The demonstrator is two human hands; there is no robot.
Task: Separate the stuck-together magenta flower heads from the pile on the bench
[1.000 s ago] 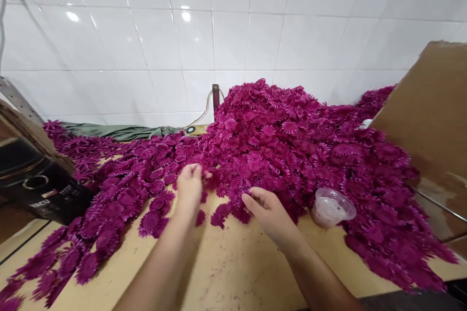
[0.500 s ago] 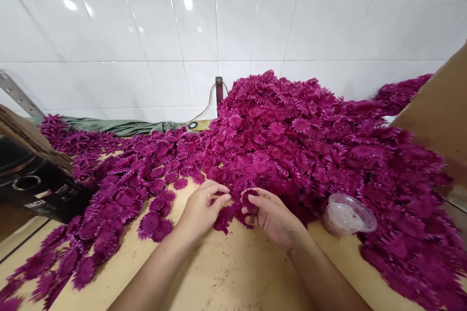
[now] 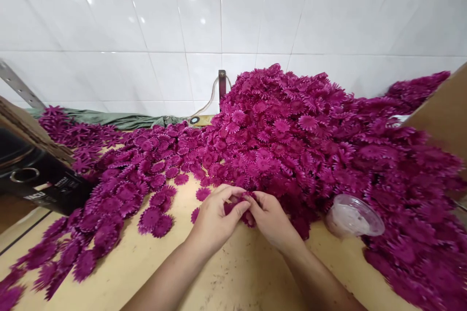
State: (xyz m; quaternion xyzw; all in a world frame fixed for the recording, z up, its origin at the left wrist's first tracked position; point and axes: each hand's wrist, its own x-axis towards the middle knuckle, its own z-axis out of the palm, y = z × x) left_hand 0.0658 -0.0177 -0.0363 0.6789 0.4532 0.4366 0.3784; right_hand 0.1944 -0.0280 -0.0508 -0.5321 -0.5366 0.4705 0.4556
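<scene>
My left hand [image 3: 219, 211] and my right hand [image 3: 270, 214] meet at the front of a big heap of magenta petal discs [image 3: 288, 126]. Both hands are closed, thumbs and forefingers pinched together on a magenta petal piece [image 3: 243, 199] between them. The fingertips of the two hands touch or nearly touch. Fingers partly cover the piece, so its exact shape is hidden. Two loose petal discs [image 3: 202, 194] lie just left of my left hand on the yellowish tabletop [image 3: 233, 277].
A clear plastic tub [image 3: 353, 216] with whitish contents stands right of my right hand. At the left is a black container [image 3: 40, 180] beside cardboard. More discs spread left and right. A cardboard sheet [image 3: 443, 107] rises at the right, and white tiles are behind.
My hands have come together, and my right fingers, earlier apart from the left with a disc, now pinch beside my left fingers. The view has shifted slightly.
</scene>
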